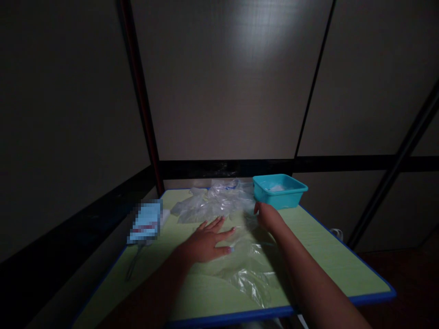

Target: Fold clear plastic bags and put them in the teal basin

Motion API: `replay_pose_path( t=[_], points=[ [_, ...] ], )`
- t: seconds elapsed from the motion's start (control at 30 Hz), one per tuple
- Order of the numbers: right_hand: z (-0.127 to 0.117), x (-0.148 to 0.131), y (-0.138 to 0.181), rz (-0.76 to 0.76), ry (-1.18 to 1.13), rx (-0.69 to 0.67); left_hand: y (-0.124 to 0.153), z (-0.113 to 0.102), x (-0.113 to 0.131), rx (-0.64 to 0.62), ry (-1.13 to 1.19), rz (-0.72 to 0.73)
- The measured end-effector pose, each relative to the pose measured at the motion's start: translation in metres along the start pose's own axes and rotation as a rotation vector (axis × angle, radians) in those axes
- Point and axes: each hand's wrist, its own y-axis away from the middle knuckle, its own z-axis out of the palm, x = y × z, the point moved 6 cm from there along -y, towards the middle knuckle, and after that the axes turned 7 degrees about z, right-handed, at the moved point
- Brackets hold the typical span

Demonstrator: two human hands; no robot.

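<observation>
A thin clear plastic bag [252, 274] lies spread over the near middle of the table, creased and shiny toward the front edge. My left hand [207, 242] rests on it, palm down, with its fingers spread. My right hand [267, 215] is closed in a pinch at the far right part of the plastic, just in front of the turquoise basin [281, 198]. The fingertips are partly hidden, but the film runs up to them. Beyond my left hand lies a crumpled heap of clear plastic bags [212, 203].
The light green table [329, 246] has a blue edge and stands against panelled cabinet doors [226, 91]. Something whitish lies in the basin. At the left edge are a blurred-out light blue packet [146, 221] and a thin greyish item [134, 262].
</observation>
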Motion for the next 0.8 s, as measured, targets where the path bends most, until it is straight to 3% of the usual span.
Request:
replay_pose_path(
  t=[0.1, 0.2, 0.3, 0.37, 0.43, 0.5, 0.63, 0.73, 0.8],
  points=[
    [-0.008, -0.003, 0.001, 0.004, -0.064, 0.032, 0.0, 0.001, 0.0, -0.003, -0.004, -0.001],
    [-0.005, -0.018, 0.007, -0.051, -0.189, -0.059, 0.0, 0.0, 0.0, -0.002, -0.011, -0.008],
    [0.016, -0.036, 0.018, -0.112, -0.337, -0.292, -0.001, 0.001, -0.001, -0.01, -0.016, -0.017],
    [0.038, -0.04, 0.026, -0.049, -0.471, -0.54, -0.001, 0.002, -0.002, -0.022, -0.02, -0.029],
    [0.054, -0.033, 0.026, 0.061, -0.551, -0.685, -0.001, 0.002, -0.003, -0.029, -0.027, -0.039],
    [0.057, -0.019, 0.016, 0.139, -0.546, -0.639, -0.001, 0.002, -0.003, -0.03, -0.032, -0.041],
    [0.038, 0.005, -0.01, 0.169, -0.556, -0.43, 0.0, 0.001, -0.002, -0.026, -0.039, -0.035],
    [0.022, 0.003, -0.012, 0.123, -0.613, -0.356, -0.001, 0.002, -0.003, -0.023, -0.042, -0.036],
    [0.019, -0.009, -0.003, 0.075, -0.662, -0.375, -0.002, 0.002, -0.005, -0.017, -0.04, -0.049]
  ],
)
